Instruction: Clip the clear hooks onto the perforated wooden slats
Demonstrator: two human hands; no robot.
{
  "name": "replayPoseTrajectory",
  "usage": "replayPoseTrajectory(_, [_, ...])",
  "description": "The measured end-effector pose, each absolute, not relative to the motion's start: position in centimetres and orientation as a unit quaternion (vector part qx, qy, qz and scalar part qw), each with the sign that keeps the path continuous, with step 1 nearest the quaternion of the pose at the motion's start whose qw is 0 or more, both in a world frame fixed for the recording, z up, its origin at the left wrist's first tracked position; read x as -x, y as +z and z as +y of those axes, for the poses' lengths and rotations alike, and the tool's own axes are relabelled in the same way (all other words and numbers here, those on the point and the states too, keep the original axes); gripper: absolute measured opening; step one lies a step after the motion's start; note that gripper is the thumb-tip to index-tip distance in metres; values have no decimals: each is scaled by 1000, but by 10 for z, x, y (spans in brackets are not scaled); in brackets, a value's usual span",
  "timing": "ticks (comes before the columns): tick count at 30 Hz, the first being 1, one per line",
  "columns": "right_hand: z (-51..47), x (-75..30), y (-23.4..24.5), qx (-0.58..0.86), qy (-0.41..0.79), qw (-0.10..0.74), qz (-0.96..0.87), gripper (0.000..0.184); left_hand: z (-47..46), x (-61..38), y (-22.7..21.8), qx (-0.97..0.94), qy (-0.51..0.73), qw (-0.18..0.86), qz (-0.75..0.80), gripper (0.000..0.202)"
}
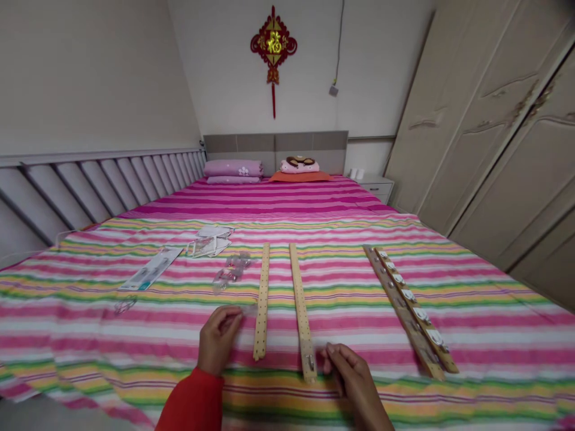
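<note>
My left hand (219,338) pinches a small clear plastic piece (250,310), held just left of a perforated tan strip (262,305). A second perforated strip (300,305) lies to its right, roughly parallel. Near that strip's close end sits a small shiny metal hook (310,361) on a pale backing. Beside this end is my right hand (348,374), its fingers closed in a pinch; whatever is between them is too small to tell. Small clear plastic packs with metal bits (231,272) lie beyond my left hand.
Two strips fitted with metal and white pieces (406,305) lie at the right. On the left are a flat package (153,268), a thin wire-like bundle (126,304) and white papers (211,240). Everything rests on a striped bedspread (179,353); slatted railing (112,185) borders the left.
</note>
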State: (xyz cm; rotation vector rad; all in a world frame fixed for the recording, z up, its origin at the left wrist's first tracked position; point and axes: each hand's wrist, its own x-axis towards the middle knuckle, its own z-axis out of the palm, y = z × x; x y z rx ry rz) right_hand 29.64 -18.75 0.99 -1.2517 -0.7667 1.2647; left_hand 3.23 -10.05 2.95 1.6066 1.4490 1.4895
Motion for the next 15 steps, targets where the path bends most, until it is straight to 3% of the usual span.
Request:
replayPoseTrajectory(8, [-184,-287,28,480,559,574,-358,49,-139,-68,64,-734,508,183,412,8])
replayPoseTrajectory(15, [-185,-294,38,442,606,564,-345,39,-154,-100,76,-799,417,297,315,9])
